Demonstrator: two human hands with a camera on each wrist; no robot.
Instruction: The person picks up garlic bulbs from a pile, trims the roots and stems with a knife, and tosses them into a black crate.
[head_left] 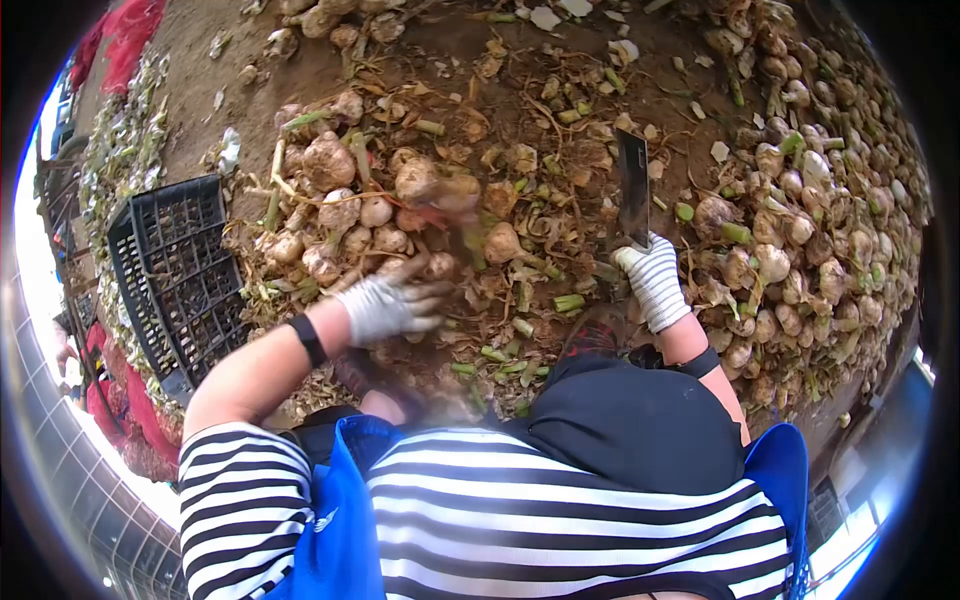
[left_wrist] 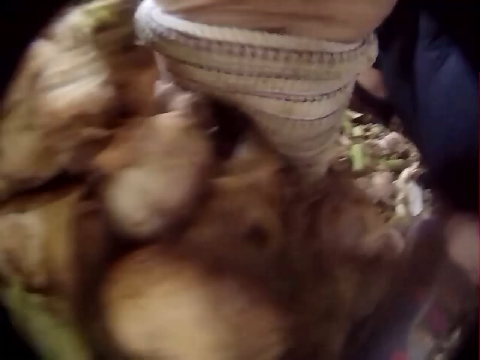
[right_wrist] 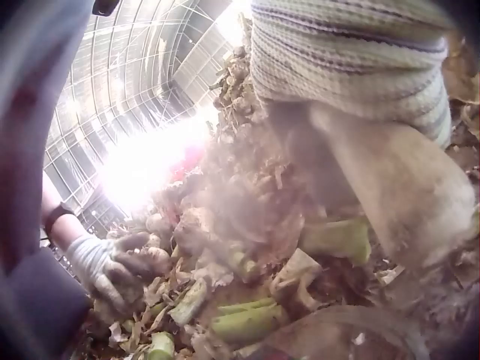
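Closest in you've got the black-and-white striped shirt (head_left: 480, 520) and a blue apron (head_left: 340, 500), both arms reaching out from there. The left hand (head_left: 385, 305), in a light grey knit glove with a black wristband (head_left: 307, 340) just behind it, is down on the pile of dirty, pale brown round bulbs (head_left: 340, 215). Its fingers lie right on the nearest ones. It's too blurry in every view to say if it's actually closed around a bulb, so I can't tell. The rest of that pile runs on just past its fingertips. The right hand (head_left: 655, 285), in a white glove with dark stripes, is wrapped tight around the handle of a dark rectangular flat-bladed metal cleaver (head_left: 632, 190), with the blade sticking straight up beyond the knuckles. Between the two hands the ground is littered with short chopped green stalk pieces (head_left: 568, 301) and dry husk. Out past the right hand, on its outer side, there's a huge heap of bulbs with green stubs (head_left: 800, 230). Off to the outside of the left hand sits a black slotted plastic crate (head_left: 165, 265).
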